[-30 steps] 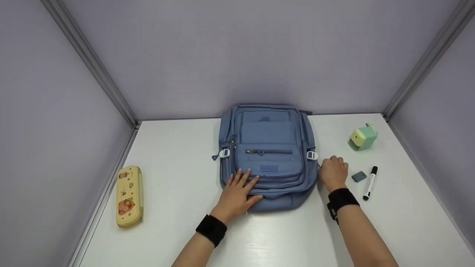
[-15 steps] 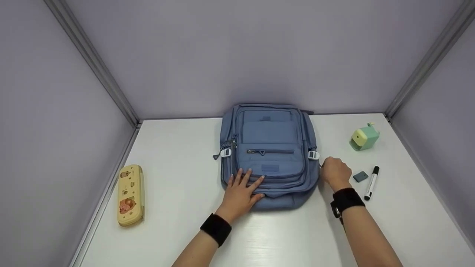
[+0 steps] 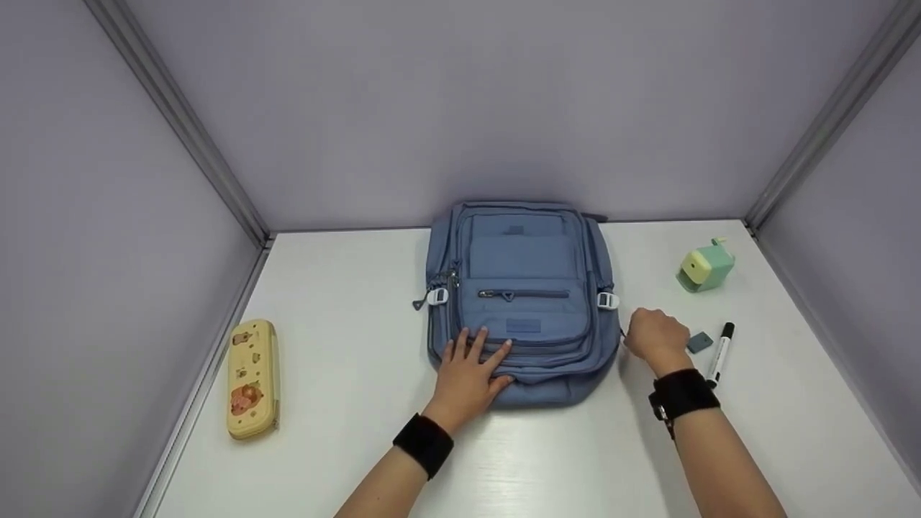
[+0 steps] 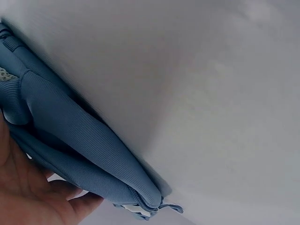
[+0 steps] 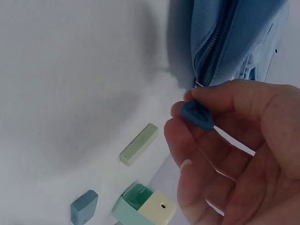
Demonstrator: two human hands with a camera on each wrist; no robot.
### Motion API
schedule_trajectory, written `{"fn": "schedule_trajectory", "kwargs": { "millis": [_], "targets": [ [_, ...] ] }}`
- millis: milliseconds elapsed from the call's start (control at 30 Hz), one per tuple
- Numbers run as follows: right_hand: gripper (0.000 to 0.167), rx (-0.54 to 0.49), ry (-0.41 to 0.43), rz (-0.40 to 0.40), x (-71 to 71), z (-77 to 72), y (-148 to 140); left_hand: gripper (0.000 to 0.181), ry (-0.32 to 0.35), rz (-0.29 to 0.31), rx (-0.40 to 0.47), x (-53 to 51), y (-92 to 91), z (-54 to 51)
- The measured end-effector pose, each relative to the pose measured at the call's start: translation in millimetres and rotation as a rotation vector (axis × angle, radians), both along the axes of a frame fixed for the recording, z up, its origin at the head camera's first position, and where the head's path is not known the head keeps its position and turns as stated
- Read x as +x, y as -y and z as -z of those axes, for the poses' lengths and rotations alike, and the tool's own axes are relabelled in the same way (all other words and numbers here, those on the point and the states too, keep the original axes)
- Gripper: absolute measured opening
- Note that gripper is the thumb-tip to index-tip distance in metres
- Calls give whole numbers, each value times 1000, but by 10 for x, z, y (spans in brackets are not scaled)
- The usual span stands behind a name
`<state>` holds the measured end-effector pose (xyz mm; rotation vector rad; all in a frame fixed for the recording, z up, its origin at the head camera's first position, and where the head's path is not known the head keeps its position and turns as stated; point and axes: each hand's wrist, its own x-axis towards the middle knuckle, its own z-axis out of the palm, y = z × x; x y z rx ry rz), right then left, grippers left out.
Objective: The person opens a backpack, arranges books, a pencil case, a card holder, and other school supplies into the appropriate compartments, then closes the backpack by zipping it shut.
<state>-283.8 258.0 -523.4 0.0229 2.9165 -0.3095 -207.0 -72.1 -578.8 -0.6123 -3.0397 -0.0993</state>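
A blue backpack (image 3: 525,259) lies on its back on the white table, its front pocket facing up. My left hand (image 3: 464,381) rests with spread fingers on its lower left front; in the left wrist view the hand (image 4: 37,187) lies against the bag's side. At the bag's right side is my right hand (image 3: 656,338), its fingers curled. The right wrist view shows thumb and finger pinching a blue zipper pull (image 5: 197,116) at the end of a side zipper (image 5: 213,44). In the head view this hand hides the pull.
A yellow pencil case (image 3: 252,380) lies at the left. On the right are a green-yellow pencil sharpener (image 3: 705,267), a dark eraser-like block (image 3: 699,342) and a black-capped marker (image 3: 722,354). A pale green bar (image 5: 139,144) shows in the right wrist view. Grey panels (image 3: 460,108) enclose the table.
My right hand has moved slightly right and towards me, with a thin cord-like link to the bag. The left hand stays on the bag. The bag has hardly shifted.
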Motion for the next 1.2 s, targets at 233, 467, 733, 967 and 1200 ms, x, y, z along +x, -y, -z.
{"fn": "schedule_trajectory", "kwargs": {
  "millis": [233,467,733,967,1200],
  "targets": [
    [12,5,95,-40,103,-84,-25,60,17,-22,-37,2,-24,-46],
    [12,-14,143,-77,208,-146,15,60,12,-27,-37,2,-23,-52],
    [14,-27,147,-189,312,-182,51,60,3,-32,-30,-1,-34,-35],
    [25,-102,153,-283,359,-169,103,59,-7,-32,-18,-7,-44,-10],
    [24,-228,137,-399,413,-158,167,59,-10,-39,-16,4,-47,5]
  ]
}}
